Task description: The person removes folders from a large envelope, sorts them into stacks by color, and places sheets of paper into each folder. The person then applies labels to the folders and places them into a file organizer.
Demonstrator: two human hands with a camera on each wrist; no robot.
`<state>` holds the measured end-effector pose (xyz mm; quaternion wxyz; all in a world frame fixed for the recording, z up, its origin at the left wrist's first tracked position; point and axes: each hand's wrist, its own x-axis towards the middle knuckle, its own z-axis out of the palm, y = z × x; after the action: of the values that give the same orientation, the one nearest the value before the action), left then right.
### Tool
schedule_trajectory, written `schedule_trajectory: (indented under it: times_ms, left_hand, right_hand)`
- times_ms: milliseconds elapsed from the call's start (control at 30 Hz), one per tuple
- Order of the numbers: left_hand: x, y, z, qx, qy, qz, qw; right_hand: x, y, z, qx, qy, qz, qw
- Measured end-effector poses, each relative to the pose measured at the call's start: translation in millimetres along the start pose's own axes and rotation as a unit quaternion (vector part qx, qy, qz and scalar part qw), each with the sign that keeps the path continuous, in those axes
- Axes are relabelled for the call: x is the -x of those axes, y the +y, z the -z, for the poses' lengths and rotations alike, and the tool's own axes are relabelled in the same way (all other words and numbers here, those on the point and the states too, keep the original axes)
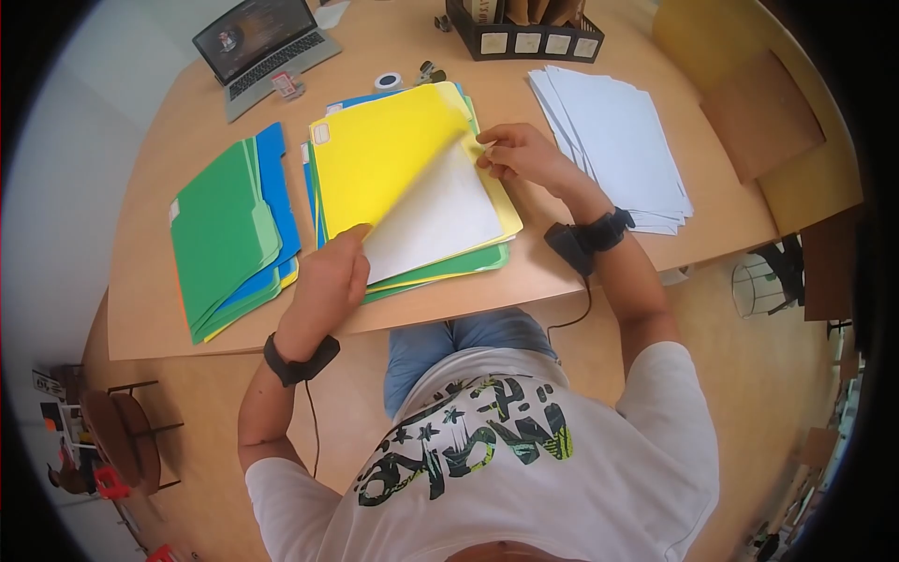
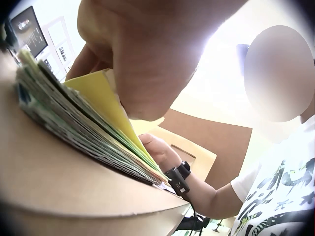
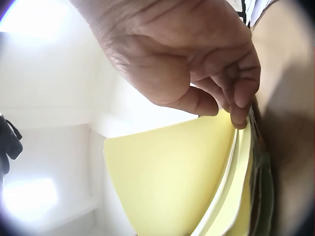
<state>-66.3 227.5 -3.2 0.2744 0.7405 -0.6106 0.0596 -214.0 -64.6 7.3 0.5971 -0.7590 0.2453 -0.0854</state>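
My left hand [image 1: 330, 281] grips the lower left edge of a yellow folder's cover [image 1: 379, 140], which is lifted and bowed. Beneath it, white paper [image 1: 445, 220] shows inside the folder. At the folder's right edge is my right hand [image 1: 532, 159], its fingers loosely bent. In the right wrist view, a fingertip [image 3: 239, 120] of that hand touches the yellow edge, with the thumb apart from it. The yellow folder tops a thick stack with green folders [image 1: 440, 272] and blue ones below. From the left wrist view, the stack's layered edges [image 2: 93, 128] show under my left hand.
Left of the stack lies a pile of green and blue folders [image 1: 220, 239]. Loose white paper [image 1: 618, 140] is piled at right. Farther back are a laptop [image 1: 267, 51], a tape roll [image 1: 388, 81], binder clips [image 1: 431, 72] and a black organizer [image 1: 524, 42]. The table's front edge curves near me.
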Motion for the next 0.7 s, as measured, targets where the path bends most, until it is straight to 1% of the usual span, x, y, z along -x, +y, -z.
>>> schedule_trajectory:
  times_ms: [33, 133, 200, 300, 333, 400, 433, 533, 567, 667, 700]
  left_hand:
    - [2, -1, 0, 0.022, 0.019, 0.027, 0.999]
    - [7, -2, 2, 0.033, 0.032, 0.049, 0.998]
    - [8, -1, 2, 0.041, 0.045, 0.019, 0.998]
    - [7, -5, -1, 0.041, 0.052, -0.034, 0.997]
    - [7, -6, -2, 0.038, 0.053, -0.051, 0.997]
    - [7, 0, 1, 0.003, 0.028, -0.050, 0.998]
    - [7, 2, 2, -0.013, 0.014, -0.049, 0.999]
    - [3, 1, 1, -0.085, 0.003, -0.070, 0.994]
    - [5, 0, 0, -0.085, 0.001, -0.056, 0.995]
    - [9, -6, 3, -0.084, 0.002, -0.007, 0.996]
    - [9, -11, 7, -0.083, 0.009, 0.011, 0.996]
  right_hand:
    - [3, -2, -5, -0.002, 0.004, 0.001, 1.000]
    - [6, -6, -16, -0.003, 0.012, 0.001, 1.000]
    - [5, -9, -21, 0.004, 0.013, -0.005, 1.000]
    - [-2, -6, -26, 0.014, -0.005, -0.046, 0.999]
    - [-4, -3, -28, 0.055, 0.000, 0.010, 0.998]
    - [-8, 12, -30, 0.132, 0.008, 0.122, 0.984]
    - [-18, 30, -26, 0.182, 0.015, 0.258, 0.949]
    - [-17, 30, -23, 0.168, 0.023, 0.226, 0.959]
    - [-12, 26, -22, 0.169, 0.030, 0.227, 0.959]
    - [-8, 24, -6, 0.189, 0.080, 0.170, 0.964]
    - [-3, 23, 0, 0.143, 0.088, 0.113, 0.979]
